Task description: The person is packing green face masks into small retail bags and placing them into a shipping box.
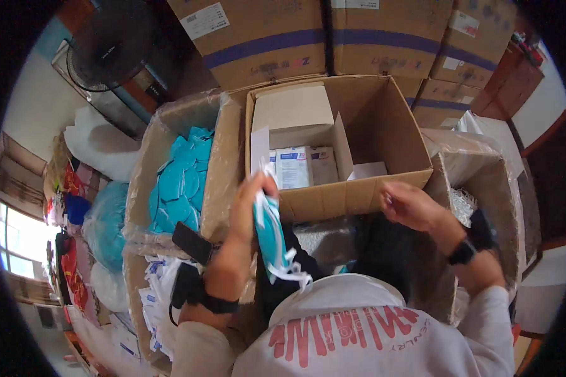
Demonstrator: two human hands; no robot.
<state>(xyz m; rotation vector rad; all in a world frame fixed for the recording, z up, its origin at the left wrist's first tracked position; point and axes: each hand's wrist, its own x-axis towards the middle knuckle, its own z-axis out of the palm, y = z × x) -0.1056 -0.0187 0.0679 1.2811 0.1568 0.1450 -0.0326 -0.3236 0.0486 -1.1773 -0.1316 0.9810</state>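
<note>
My left hand [255, 193] is closed round the upper end of a bundle of teal face masks [270, 235] with white edges. Their white loops dangle below and stick up above my fingers. The bundle hangs in front of the big open carton [339, 200]. My right hand [409, 204] is near that carton's front right corner, fingers curled in a pinch; anything between them is too small to make out. Inside the big carton, a smaller white box [343, 144] with raised flaps holds several white-and-blue packets [294, 168].
To the left, a plastic-lined carton [217, 188] holds a heap of teal pieces [177, 182]; nearer me are white-and-blue packets [160, 301]. A lined carton [484, 163] with clear wrapping stands at right. Sealed cartons [383, 56] are stacked behind. A fan [110, 53] is far left.
</note>
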